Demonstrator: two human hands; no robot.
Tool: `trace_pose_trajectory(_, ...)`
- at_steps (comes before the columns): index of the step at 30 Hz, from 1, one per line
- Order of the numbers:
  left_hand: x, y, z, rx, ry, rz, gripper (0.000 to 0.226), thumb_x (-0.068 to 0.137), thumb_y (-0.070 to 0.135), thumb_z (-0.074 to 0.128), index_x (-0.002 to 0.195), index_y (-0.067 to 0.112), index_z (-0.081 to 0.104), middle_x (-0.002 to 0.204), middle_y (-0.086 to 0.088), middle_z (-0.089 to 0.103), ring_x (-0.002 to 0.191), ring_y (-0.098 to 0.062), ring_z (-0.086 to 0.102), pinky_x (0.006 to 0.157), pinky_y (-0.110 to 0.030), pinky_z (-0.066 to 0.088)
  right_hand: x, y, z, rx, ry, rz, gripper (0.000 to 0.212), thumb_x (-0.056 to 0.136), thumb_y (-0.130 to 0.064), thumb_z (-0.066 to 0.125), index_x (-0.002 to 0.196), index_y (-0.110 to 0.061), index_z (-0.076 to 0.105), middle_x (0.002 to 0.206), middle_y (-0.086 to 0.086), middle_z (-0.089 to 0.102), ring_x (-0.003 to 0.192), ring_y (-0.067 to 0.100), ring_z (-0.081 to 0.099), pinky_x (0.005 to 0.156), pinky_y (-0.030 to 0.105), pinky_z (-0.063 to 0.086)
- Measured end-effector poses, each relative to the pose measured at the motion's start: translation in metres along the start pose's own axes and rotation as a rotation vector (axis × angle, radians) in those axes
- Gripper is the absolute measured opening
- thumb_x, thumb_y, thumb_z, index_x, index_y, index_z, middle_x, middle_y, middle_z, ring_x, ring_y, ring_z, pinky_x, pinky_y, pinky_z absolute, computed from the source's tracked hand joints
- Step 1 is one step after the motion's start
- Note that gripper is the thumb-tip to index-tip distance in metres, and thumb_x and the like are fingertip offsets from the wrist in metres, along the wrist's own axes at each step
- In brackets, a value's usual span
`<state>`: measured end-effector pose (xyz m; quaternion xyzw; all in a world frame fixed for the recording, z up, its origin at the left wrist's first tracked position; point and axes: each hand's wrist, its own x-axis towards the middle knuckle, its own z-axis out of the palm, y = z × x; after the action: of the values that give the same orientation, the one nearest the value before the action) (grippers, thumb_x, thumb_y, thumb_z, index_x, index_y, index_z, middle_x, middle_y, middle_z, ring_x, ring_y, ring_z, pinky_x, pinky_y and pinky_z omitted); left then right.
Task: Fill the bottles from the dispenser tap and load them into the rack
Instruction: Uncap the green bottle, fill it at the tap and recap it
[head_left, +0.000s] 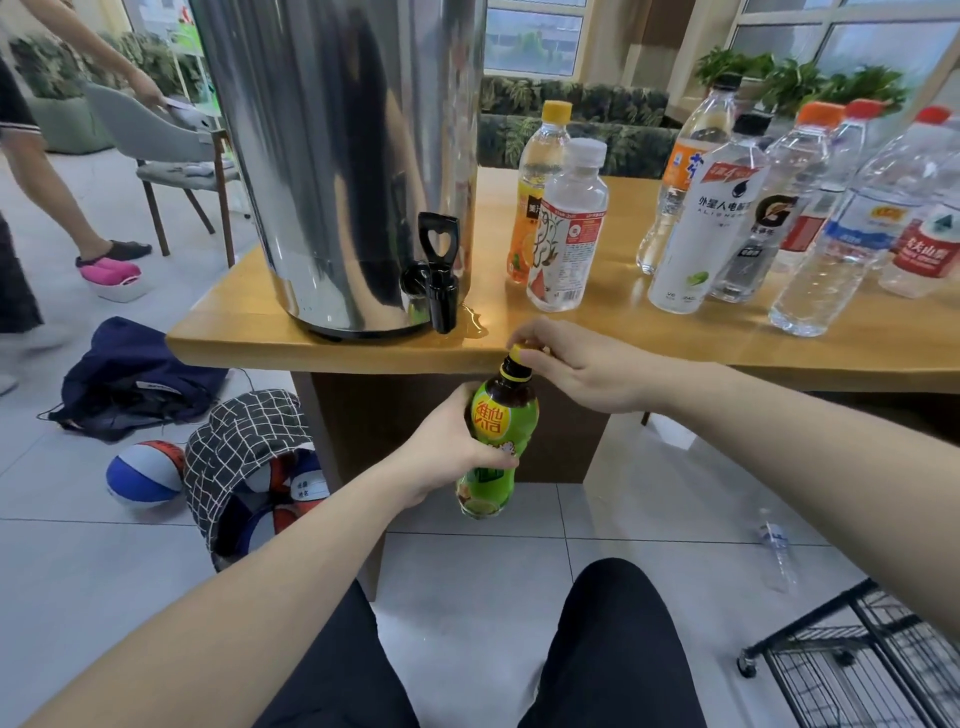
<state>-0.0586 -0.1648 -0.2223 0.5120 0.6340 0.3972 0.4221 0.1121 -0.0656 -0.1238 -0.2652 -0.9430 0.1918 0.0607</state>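
Green bottle (494, 441) clasped upright by left hand (447, 447) at 6 o'clock below table edge (363, 353), right hand (571, 364) pinching yellow cap (519, 352); risk of spillage if loosened cap slips, puddle (475, 325) beside tap (439, 280) already noted.

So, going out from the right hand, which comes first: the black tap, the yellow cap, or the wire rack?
1. Yellow cap: under the right hand's fingers, atop the green bottle.
2. Black tap: up-left, on the dispenser.
3. Wire rack: floor, lower right.

Left hand (449, 447) gripping, right hand (576, 364) pinching.
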Motion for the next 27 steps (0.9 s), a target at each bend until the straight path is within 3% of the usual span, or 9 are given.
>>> trace_pose_trajectory(3, 0.003, 0.006, 0.003, 0.005, -0.01, 0.013, 0.086, 0.067, 0.015, 0.092, 0.137, 0.028, 0.044, 0.119, 0.006, 0.065, 0.111, -0.013, 0.062, 0.102, -0.043, 0.052, -0.003, -0.001, -0.013, -0.095, -0.072, -0.023, 0.035, 0.106, -0.038, 0.038, 0.138, -0.025, 0.044, 0.122, -0.013, 0.047, 0.11, 0.005, 0.046, 0.096, 0.024, 0.04)
trace_pose_trajectory(8, 0.008, 0.013, 0.009, -0.006, -0.028, 0.027, 0.083, 0.067, 0.014, 0.091, 0.136, 0.029, 0.046, 0.12, 0.006, 0.065, 0.112, -0.013, 0.062, 0.102, -0.045, 0.052, -0.004, 0.001, -0.03, -0.314, -0.101, -0.096, 0.038, 0.105, -0.042, 0.037, 0.139, -0.027, 0.044, 0.126, -0.01, 0.048, 0.108, 0.003, 0.039, 0.093, 0.022, 0.034)
trace_pose_trajectory(11, 0.01, 0.015, 0.012, -0.012, -0.048, 0.035, 0.083, 0.067, 0.014, 0.091, 0.134, 0.029, 0.047, 0.119, 0.005, 0.066, 0.112, -0.014, 0.063, 0.102, -0.045, 0.052, -0.005, 0.002, -0.037, -0.393, -0.122, -0.083, 0.04, 0.103, -0.049, 0.037, 0.135, -0.028, 0.046, 0.113, -0.015, 0.045, 0.103, 0.004, 0.043, 0.088, 0.022, 0.035)
trace_pose_trajectory(14, 0.011, 0.017, 0.017, -0.012, -0.062, 0.04, 0.081, 0.067, 0.012, 0.091, 0.133, 0.03, 0.046, 0.119, 0.005, 0.066, 0.111, -0.013, 0.063, 0.102, -0.044, 0.052, -0.005, 0.001, -0.038, -0.44, -0.106, -0.02, 0.042, 0.098, -0.06, 0.038, 0.12, -0.026, 0.049, 0.092, -0.014, 0.048, 0.081, 0.006, 0.049, 0.07, 0.025, 0.043)
trace_pose_trajectory(16, 0.012, 0.019, 0.019, -0.016, -0.068, 0.043, 0.081, 0.068, 0.013, 0.091, 0.133, 0.031, 0.046, 0.118, 0.005, 0.066, 0.111, -0.014, 0.063, 0.101, -0.043, 0.053, -0.006, 0.004, -0.038, -0.387, -0.093, 0.004, 0.038, 0.098, -0.061, 0.039, 0.113, -0.026, 0.045, 0.083, -0.016, 0.045, 0.075, 0.002, 0.047, 0.061, 0.022, 0.039)
trace_pose_trajectory(19, 0.016, 0.021, 0.019, -0.019, -0.065, 0.045, 0.084, 0.066, 0.016, 0.092, 0.135, 0.03, 0.045, 0.118, 0.005, 0.067, 0.111, -0.015, 0.064, 0.1, -0.044, 0.053, -0.011, 0.008, -0.039, -0.302, -0.086, -0.006, 0.037, 0.101, -0.054, 0.038, 0.125, -0.026, 0.041, 0.088, -0.018, 0.045, 0.079, -0.001, 0.047, 0.063, 0.015, 0.035)
trace_pose_trajectory(23, 0.018, 0.021, 0.018, -0.003, -0.071, 0.053, 0.089, 0.064, 0.017, 0.093, 0.138, 0.027, 0.045, 0.119, 0.006, 0.067, 0.112, -0.014, 0.064, 0.101, -0.045, 0.053, -0.017, 0.01, -0.04, -0.263, -0.115, -0.038, 0.034, 0.104, -0.047, 0.037, 0.131, -0.026, 0.038, 0.108, -0.006, 0.054, 0.091, 0.014, 0.052, 0.077, 0.026, 0.038)
trace_pose_trajectory(25, 0.018, 0.023, 0.018, 0.003, -0.077, 0.057, 0.088, 0.066, 0.015, 0.092, 0.138, 0.028, 0.044, 0.12, 0.006, 0.066, 0.112, -0.013, 0.063, 0.102, -0.044, 0.052, -0.017, 0.008, -0.041, -0.315, -0.114, -0.029, 0.035, 0.103, -0.051, 0.036, 0.128, -0.026, 0.038, 0.099, -0.008, 0.052, 0.086, 0.015, 0.053, 0.073, 0.026, 0.038)
trace_pose_trajectory(27, 0.018, 0.027, 0.02, 0.006, -0.09, 0.063, 0.086, 0.067, 0.014, 0.091, 0.138, 0.029, 0.044, 0.12, 0.006, 0.065, 0.112, -0.013, 0.063, 0.101, -0.043, 0.052, -0.017, 0.003, -0.043, -0.396, -0.106, 0.011, 0.035, 0.101, -0.058, 0.034, 0.117, -0.027, 0.035, 0.082, -0.016, 0.044, 0.072, 0.005, 0.047, 0.061, 0.021, 0.035)
